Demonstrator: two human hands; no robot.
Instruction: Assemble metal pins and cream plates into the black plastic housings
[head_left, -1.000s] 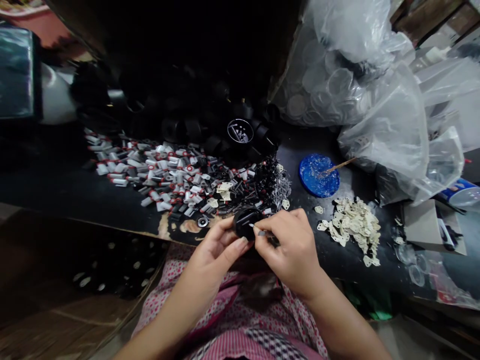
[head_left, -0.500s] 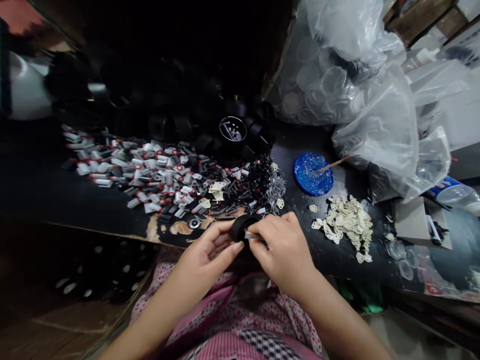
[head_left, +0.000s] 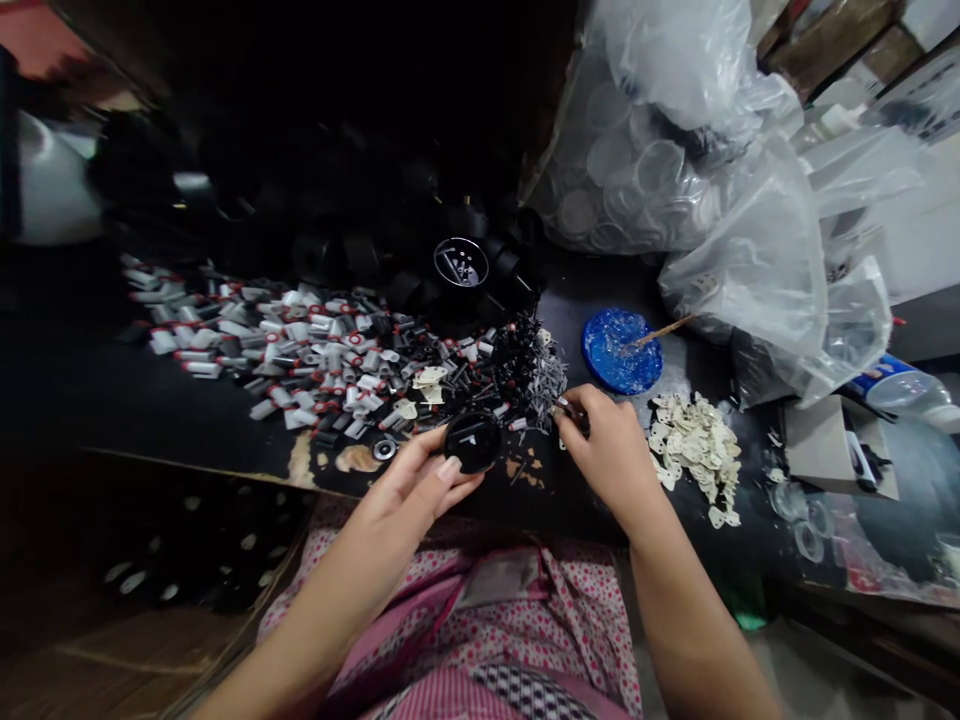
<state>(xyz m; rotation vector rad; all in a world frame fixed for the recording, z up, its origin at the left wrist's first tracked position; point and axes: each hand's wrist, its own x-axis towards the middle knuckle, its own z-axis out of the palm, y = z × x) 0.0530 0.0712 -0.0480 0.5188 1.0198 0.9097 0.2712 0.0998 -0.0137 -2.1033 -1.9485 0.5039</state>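
Observation:
My left hand (head_left: 420,490) holds a round black plastic cup (head_left: 474,443) by its rim, its hollow side tilted up toward me. A small light piece shows inside the cup. To the right, my right hand (head_left: 604,445) is at the edge of a heap of small grey plastic pieces (head_left: 549,375), thumb and fingertips pinched together. Whatever lies between those fingertips is too small to make out. Left of the grey heap are black screws or springs (head_left: 491,385) and a large spread of grey-and-white plastic sleeves with red rings (head_left: 300,345).
A blue lid of clear grease (head_left: 622,350) with a stick (head_left: 664,330) sits behind my right hand. Cream flat plates (head_left: 697,450) are heaped to the right. Bags of clear caps (head_left: 615,180) stand at the back. Black cups (head_left: 461,262) stand behind the heaps.
My right hand has left the black cup and moved right to the grey pieces. My left hand has tilted the cup so that its inside faces up.

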